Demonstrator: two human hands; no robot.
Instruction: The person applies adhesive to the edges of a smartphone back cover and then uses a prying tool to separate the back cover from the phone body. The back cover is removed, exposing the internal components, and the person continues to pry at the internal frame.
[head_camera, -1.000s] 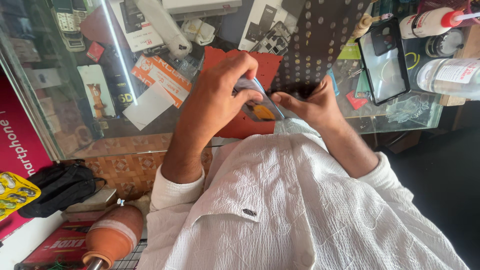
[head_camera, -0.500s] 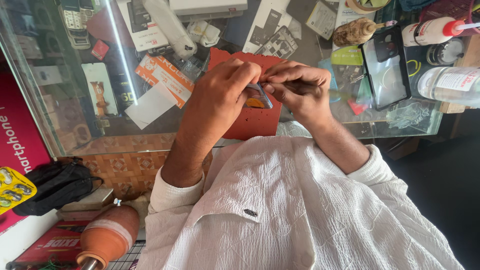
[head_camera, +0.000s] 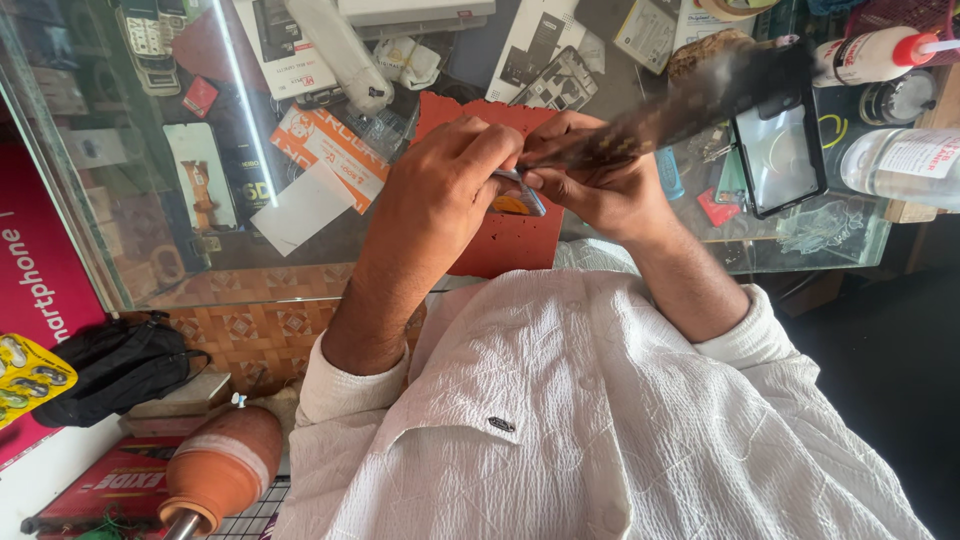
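Observation:
My left hand and my right hand meet over a red mat on a glass counter. Between the fingertips of both hands sits a small flat object with an orange and grey face; the left hand pinches its edge. My right hand also grips a dark dotted sheet, which stretches blurred toward the upper right. Most of the small object is hidden by the fingers.
A black-framed phone lies right of the hands, with a clear bottle and a red-capped white bottle beyond. Packages and phone parts show under the glass. Low at the left are a black bag and a clay pot.
The hands have drawn together and shifted up over the mat. The dark dotted sheet, upright a second ago and out of sight half a second ago, now sweeps out to the upper right.

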